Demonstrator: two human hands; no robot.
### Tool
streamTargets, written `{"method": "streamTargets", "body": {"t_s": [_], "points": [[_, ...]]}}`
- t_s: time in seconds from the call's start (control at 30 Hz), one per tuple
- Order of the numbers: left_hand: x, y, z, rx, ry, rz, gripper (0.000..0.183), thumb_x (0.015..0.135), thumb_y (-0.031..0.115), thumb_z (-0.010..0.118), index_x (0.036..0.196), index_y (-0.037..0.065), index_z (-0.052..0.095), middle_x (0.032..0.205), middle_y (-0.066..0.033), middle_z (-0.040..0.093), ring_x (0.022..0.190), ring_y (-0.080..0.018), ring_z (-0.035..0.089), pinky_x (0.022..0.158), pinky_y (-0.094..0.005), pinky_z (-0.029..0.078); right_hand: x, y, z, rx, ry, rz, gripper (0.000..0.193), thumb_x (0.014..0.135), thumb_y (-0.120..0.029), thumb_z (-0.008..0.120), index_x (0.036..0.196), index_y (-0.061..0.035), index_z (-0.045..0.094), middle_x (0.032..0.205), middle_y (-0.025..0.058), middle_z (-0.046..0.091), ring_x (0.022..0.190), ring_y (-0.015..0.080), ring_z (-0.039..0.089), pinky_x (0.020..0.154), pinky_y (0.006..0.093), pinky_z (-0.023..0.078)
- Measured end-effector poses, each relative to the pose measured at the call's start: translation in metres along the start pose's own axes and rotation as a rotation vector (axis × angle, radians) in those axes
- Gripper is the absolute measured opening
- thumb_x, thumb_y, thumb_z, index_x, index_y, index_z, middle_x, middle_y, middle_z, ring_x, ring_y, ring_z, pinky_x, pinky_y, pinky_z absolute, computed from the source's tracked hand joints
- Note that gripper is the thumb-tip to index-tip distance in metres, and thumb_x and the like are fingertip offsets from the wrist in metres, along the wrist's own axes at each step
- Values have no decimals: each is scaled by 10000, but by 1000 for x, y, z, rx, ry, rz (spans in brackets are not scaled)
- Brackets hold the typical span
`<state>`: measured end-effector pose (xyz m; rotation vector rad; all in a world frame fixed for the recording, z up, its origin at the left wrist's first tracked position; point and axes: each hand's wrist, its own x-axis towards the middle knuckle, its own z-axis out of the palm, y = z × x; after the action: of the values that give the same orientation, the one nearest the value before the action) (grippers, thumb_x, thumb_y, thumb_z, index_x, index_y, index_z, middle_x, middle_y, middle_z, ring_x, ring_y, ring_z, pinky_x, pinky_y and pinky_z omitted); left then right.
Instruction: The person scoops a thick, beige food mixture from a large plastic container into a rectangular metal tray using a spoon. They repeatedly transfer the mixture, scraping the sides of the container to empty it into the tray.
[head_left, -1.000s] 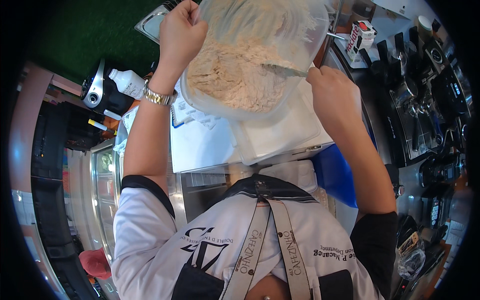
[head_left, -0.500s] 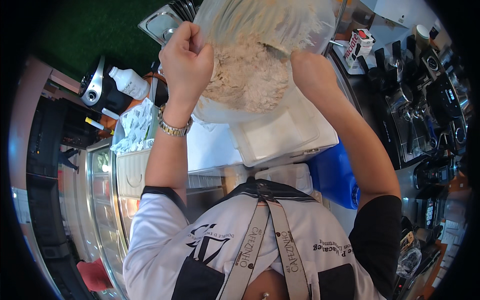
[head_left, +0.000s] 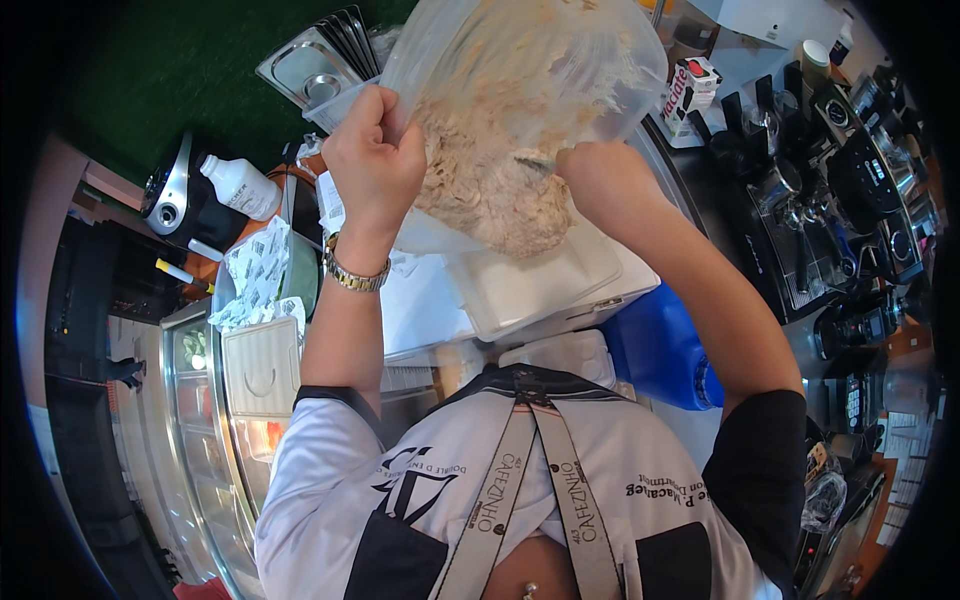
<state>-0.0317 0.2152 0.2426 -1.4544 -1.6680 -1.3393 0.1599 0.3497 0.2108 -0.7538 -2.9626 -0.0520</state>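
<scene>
A large translucent plastic bowl (head_left: 625, 75) is tilted toward me, its inner wall smeared with pale residue. My left hand (head_left: 375, 150) is closed on its left rim. A thick, lumpy beige mixture (head_left: 500, 195) has gathered at the bowl's near edge and bulges over it. My right hand (head_left: 610, 185) is closed around a metal utensil (head_left: 536, 162) whose end is sunk in the mixture, so its kind is hidden. Just below the bowl lies a translucent rectangular container or lid (head_left: 545, 285); whether the mixture touches it I cannot tell.
To the left are a white bottle (head_left: 240, 188), a black appliance (head_left: 170, 200) and a bowl of crumpled packets (head_left: 262, 270). Metal pans (head_left: 310, 70) stand at the back. A blue jug (head_left: 660, 345) sits near my right elbow. A carton (head_left: 690, 100) and coffee equipment (head_left: 800, 220) line the right.
The mixture has slid toward me, farther over the bowl's near edge. My right hand has moved nearer and slightly left with the utensil. My left hand keeps its grip on the rim.
</scene>
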Motion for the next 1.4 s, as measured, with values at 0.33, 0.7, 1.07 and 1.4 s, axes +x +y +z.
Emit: {"method": "streamTargets", "body": {"t_s": [0.33, 0.7, 1.07, 1.4], "points": [[4, 3, -9, -9, 22, -33, 98, 691, -9, 590, 723, 26, 504, 553, -63, 434, 472, -132, 416, 475, -250, 359, -26, 19, -1, -58, 446, 25, 56, 776, -58, 561, 789, -36, 611, 778, 135, 647, 742, 292, 675, 617, 379, 542], [2, 9, -11, 29, 12, -9, 102, 681, -5, 598, 721, 25, 509, 554, -76, 453, 470, -135, 437, 472, -259, 364, -38, -5, 12, 52, 471, 69, 40, 786, -48, 547, 812, -30, 571, 742, 139, 625, 724, 294, 667, 616, 381, 548], [-2, -4, -7, -199, 85, -80, 96, 691, -9, 588, 720, 25, 504, 552, -9, 407, 507, -70, 373, 479, -231, 304, 23, -9, 36, 32, 399, -4, 66, 759, -44, 561, 784, -27, 621, 772, 152, 650, 723, 319, 669, 637, 414, 543], [-2, -2, -10, -105, 44, -82, 121, 710, -9, 585, 700, 28, 470, 538, -10, 380, 505, -72, 346, 474, -237, 288, 8, -14, -39, 2, 514, -116, 95, 771, -86, 598, 841, -72, 662, 788, 89, 621, 786, 296, 655, 666, 399, 530]]}}
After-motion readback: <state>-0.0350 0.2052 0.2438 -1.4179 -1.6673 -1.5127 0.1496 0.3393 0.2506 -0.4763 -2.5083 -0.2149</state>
